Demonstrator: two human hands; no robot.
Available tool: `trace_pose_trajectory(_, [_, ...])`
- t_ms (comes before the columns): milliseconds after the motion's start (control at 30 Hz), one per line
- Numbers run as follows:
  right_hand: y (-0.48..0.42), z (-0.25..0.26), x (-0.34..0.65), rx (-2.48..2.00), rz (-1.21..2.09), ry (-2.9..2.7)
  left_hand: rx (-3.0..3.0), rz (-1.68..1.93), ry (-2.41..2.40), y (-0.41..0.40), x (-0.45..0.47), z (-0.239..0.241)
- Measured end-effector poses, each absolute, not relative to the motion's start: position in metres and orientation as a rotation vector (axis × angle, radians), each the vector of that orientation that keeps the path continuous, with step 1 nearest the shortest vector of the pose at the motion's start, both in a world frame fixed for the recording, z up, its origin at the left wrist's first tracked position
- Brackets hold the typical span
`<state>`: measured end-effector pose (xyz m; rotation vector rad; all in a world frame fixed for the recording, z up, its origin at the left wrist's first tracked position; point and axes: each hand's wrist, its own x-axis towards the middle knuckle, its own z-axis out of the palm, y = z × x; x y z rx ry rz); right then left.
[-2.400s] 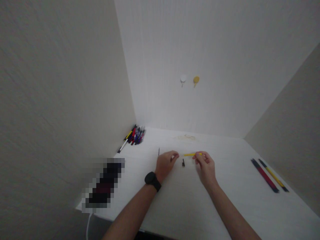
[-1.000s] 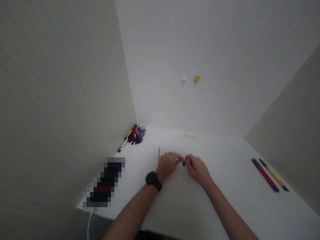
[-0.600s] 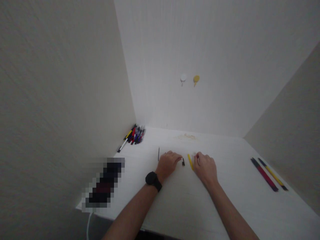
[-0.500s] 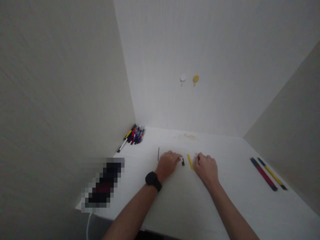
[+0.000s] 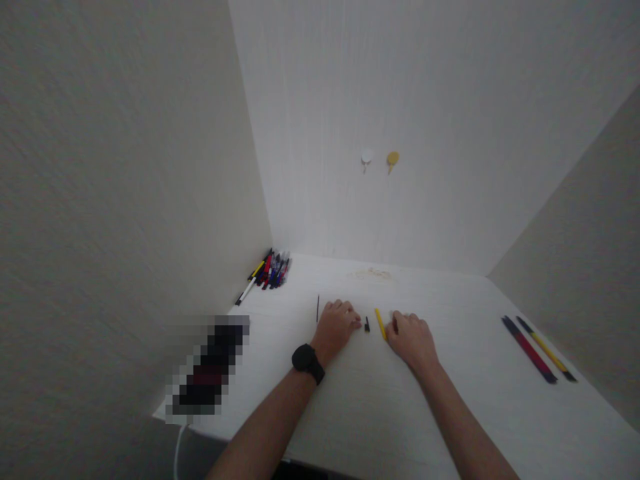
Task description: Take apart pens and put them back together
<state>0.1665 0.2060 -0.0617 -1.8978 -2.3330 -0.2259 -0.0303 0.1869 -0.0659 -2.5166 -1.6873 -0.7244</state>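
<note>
— Where's the yellow barrel [image 5: 381,324]?
— Lying on the table [image 5: 360,413] between the hands, slanted from about eleven o'clock to five. A small black part [image 5: 367,325] sits just beside it at nine.
— And the left hand [image 5: 339,327]?
— Farther out at nine, fingers loosely curled. I can't tell whether they grip anything. A thin dark rod [image 5: 317,309] lies near it, toward ten.
— The right hand [image 5: 413,338]?
— At four from the barrel, just beside it, fingers bent inward, contents hidden.
— Anything farther off?
— A pen pile [image 5: 273,270] at ten, a red-and-black bundle [image 5: 529,350] at three.
</note>
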Motion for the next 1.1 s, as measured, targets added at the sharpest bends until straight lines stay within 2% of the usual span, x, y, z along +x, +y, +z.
trace_pose_trajectory(467, [0.205,-0.056,0.167,-1.926,-0.181,-2.346,-2.41,-0.809,-1.724,0.187,-0.031,-0.067])
trace_pose_trajectory(600, [0.202,-0.053,0.172,-2.036,-0.251,-2.293,-2.08,-0.959,-1.878,0.185,-0.033,-0.062])
trace_pose_trajectory(767, [0.204,-0.053,0.177,-2.287,-0.132,-2.036,-1.829,-1.029,-2.078,0.181,-0.036,-0.056])
trace_pose_trajectory(1100, [0.207,-0.058,0.185,-2.303,-0.124,-1.962,-1.563,-1.049,-2.496,0.186,-0.05,-0.058])
